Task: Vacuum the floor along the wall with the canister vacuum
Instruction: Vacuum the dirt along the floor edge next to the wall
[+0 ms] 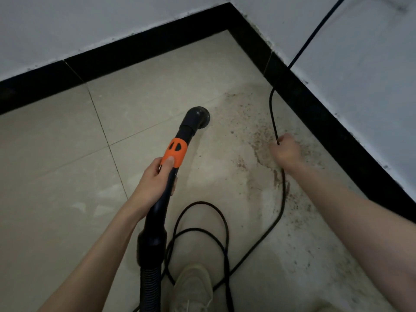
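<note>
My left hand (pixel 157 174) grips the black vacuum handle (pixel 167 192) just below its orange collar (pixel 175 153), thumb on the collar. The round brush nozzle (pixel 199 119) at the handle's tip points down at the beige tiled floor (pixel 67 154). The ribbed hose (pixel 149 284) runs back toward me. My right hand (pixel 284 149) holds the black power cord (pixel 273 113), lifting it off the floor near the right wall. A patch of brown dirt and grit (pixel 254 136) lies between the nozzle and the black baseboard (pixel 315 109).
Two grey walls meet in a corner (pixel 229 5) ahead, both lined with black baseboard. The cord climbs the right wall (pixel 315 30) and loops in coils on the floor (pixel 202 233) around my light shoe (pixel 193 287).
</note>
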### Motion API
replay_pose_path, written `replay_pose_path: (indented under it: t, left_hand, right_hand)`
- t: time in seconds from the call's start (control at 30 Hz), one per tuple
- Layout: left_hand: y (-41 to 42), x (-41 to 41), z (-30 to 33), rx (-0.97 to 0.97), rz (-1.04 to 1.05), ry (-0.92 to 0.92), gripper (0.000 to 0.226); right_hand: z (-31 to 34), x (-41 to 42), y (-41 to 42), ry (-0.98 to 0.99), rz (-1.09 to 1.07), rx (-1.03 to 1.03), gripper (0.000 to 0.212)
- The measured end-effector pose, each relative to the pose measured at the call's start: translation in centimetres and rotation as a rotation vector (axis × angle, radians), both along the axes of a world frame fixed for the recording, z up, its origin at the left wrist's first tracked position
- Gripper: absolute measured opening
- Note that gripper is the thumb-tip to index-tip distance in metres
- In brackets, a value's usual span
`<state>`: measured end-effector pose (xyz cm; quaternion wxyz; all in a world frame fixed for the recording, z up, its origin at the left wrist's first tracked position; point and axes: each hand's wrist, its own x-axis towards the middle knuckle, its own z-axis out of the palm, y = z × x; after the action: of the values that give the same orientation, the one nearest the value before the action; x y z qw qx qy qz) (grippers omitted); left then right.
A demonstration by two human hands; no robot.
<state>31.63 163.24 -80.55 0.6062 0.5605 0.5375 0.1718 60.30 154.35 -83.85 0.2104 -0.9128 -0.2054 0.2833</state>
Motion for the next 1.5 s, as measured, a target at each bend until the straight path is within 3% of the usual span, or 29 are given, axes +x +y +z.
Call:
replay_pose_path:
  t: [0.13,0.3,0.5,0.57,0.63,0.73,0.9,1.2,1.5]
  left_hand:
    - [-0.5,1.0,-0.2,0.048,-0.099,0.059,0.026]
    - [-1.0,1.4,0.3,0.056,-0.083,0.189,0.025]
    - [-2.6,2.5,2.9,0.118,0.045,0.281,0.021]
    - [-3.1,2.5,4.1,0.143,0.079,0.340,0.021]
    - [-3.5,2.3,5.5,0.164,0.101,0.380,0.021]
    - [-4.1,2.1,7.9,0.220,0.167,0.403,0.019]
    - [-4.8,2.2,12.4,0.292,0.311,0.320,0.016]
    - [-5.8,1.3,11.9,0.300,0.366,0.250,0.016]
    - [-6.0,0.8,5.5,0.159,0.295,0.231,0.018]
  right_hand:
    - [-0.8,5.2,1.2,0.007,0.189,-0.135,0.074]
    - [-1.6,5.6,3.3,0.120,0.385,-0.142,0.042]
    - [1.4,2.9,5.1,0.268,0.610,-0.218,0.032]
    - [2.6,1.7,5.6,0.372,0.481,-0.099,0.026]
    - [3.7,0.9,6.3,0.575,0.217,0.042,0.017]
    - [5.6,-0.5,7.3,0.913,-0.075,0.204,0.024]
    - [8.9,-3.7,7.0,1.250,-0.173,0.309,0.029]
    - [9.2,-7.1,6.2,1.323,-0.095,0.245,0.026]
    - [5.8,-8.5,5.5,1.086,0.103,0.217,0.023]
